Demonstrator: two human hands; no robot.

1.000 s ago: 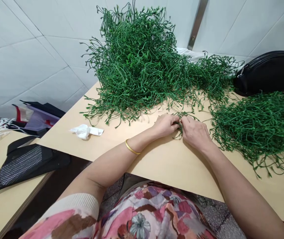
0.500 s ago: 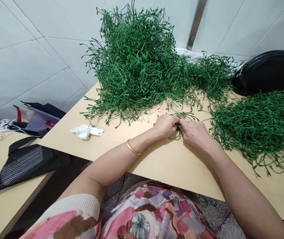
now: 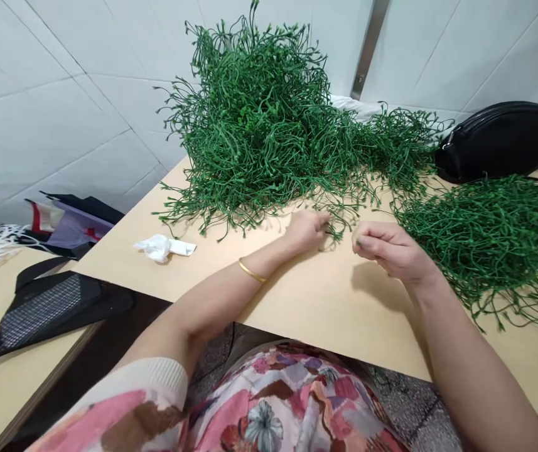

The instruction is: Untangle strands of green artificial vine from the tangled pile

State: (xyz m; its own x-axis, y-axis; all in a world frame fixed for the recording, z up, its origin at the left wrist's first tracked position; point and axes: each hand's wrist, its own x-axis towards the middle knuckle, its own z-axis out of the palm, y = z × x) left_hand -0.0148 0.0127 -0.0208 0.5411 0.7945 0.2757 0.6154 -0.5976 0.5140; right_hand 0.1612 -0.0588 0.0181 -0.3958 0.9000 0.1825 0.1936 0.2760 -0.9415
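Note:
A tall heap of green plastic sprigs [image 3: 269,132] fills the back of the light wooden table [image 3: 325,307]. My left hand [image 3: 307,228], with a gold bangle on the wrist, rests at the heap's front edge, its fingers pinched on a green sprig [image 3: 333,230]. My right hand [image 3: 388,251] hovers just to the right, lifted off the table, with fingers curled and a small green piece at the fingertips. A second, flatter pile of green sprigs [image 3: 499,232] lies right of that hand.
A black zip pouch [image 3: 504,141] sits at the back right against the white wall. A crumpled white tissue [image 3: 162,247] lies on the table's left part. A lower table at left carries a black mesh bag [image 3: 43,314] and folded bags [image 3: 68,220].
My hands were pressed together on one sprig; now they have parted. The right hand has lifted and moved right, and the left has shifted slightly toward the big heap.

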